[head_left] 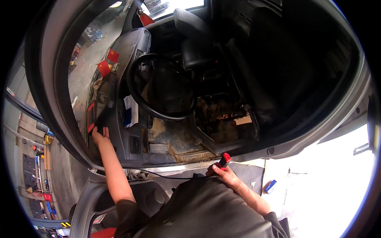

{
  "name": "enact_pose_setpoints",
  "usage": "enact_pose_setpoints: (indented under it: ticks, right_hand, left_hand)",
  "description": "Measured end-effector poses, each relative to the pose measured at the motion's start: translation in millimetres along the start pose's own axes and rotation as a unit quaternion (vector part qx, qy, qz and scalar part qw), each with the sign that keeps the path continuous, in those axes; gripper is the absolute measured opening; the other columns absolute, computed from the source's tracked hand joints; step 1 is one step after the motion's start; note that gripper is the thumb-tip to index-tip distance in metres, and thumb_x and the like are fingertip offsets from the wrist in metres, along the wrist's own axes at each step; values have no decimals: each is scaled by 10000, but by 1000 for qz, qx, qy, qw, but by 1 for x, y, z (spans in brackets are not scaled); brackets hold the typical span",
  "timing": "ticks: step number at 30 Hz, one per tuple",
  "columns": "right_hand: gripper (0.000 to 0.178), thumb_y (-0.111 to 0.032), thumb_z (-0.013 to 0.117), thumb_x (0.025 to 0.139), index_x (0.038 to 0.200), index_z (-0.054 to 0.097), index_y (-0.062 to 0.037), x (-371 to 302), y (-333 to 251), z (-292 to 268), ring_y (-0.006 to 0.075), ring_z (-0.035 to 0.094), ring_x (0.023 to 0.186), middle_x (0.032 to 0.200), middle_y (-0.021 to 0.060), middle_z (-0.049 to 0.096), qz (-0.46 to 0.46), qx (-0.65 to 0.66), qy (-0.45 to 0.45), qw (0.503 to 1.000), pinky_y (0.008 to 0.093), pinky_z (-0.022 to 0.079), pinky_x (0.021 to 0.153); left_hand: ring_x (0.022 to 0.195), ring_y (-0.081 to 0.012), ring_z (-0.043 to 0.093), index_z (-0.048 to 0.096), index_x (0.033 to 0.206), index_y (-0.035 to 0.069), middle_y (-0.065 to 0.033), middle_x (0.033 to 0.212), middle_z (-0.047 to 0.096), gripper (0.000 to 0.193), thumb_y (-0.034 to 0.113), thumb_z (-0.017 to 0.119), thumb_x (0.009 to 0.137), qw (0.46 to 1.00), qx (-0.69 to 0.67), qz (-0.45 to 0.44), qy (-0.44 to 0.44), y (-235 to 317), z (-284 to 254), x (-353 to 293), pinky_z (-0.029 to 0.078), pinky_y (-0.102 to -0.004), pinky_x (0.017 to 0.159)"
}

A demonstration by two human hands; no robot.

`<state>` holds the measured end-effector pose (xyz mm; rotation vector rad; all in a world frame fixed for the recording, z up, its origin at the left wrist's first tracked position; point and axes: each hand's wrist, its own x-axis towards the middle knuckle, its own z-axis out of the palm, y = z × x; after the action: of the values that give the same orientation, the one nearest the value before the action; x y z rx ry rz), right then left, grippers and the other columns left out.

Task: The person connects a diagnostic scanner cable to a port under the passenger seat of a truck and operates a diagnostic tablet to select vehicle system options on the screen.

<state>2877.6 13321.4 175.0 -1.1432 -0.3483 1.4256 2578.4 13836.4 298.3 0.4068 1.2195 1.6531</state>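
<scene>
My left hand [101, 136] reaches onto the left end of the dashboard, fingers stretched and apart. Its fingertips are beside the lower end of a red-framed flat device [91, 116], which lies by the windscreen; whether they touch it is hard to tell. Low in front of my body, my right hand [223, 175] is closed around a red and black plug [226, 159], its red end pointing up. A black cable [162, 176] runs along the door sill toward that hand; where it joins the plug is hidden.
The steering wheel [137, 101] stands beyond my hands. Papers with a blue item [129, 112] sit on the dashboard, and small red flags [104, 68] stand by the windscreen. The seat area shows a dirty open compartment [222, 113]. A blue box [270, 186] lies at right.
</scene>
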Motion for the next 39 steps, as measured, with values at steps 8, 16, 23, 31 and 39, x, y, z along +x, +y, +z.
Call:
enact_pose_setpoints:
  ticks: [8,16,23,31,39]
  right_hand:
    - [421,-391,589,1009,1095,638,18,-4,15,-9,214,661,1016,1003,119,721,19,-6,6,1000,366,483,974]
    - [389,-367,566,1025,1072,649,10,-19,10,-5,201,656,1017,1002,110,721,25,-14,12,1000,352,468,987]
    - [357,-338,568,1022,1025,648,10,1,9,2,197,672,893,939,114,715,4,-2,-3,1000,351,505,893]
    - [415,-415,667,962,1129,614,-39,97,-120,187,93,591,723,805,9,631,-135,-169,-203,955,284,501,664]
    - [555,-566,610,924,1073,568,-33,269,-170,353,190,648,634,816,88,609,-101,-37,1,994,336,565,530]
  left_hand:
    - [808,-239,682,465,1252,-26,-122,1134,569,825,519,822,746,983,-1,-184,-5,34,-21,79,630,-344,644]
    - [699,-166,607,559,1094,65,-77,920,569,549,516,739,838,997,27,-71,12,4,7,72,598,-304,598]
    - [692,-231,609,526,1154,50,-104,859,562,509,426,712,866,998,41,-45,-25,-9,-20,87,596,-343,597]
    - [756,-175,649,591,1041,54,-80,907,613,509,426,831,791,995,17,-103,-6,-6,4,34,615,-280,645]
    - [865,-188,645,593,1098,-2,-119,1067,615,522,393,801,827,987,-115,-105,25,-32,-23,89,612,-289,719]
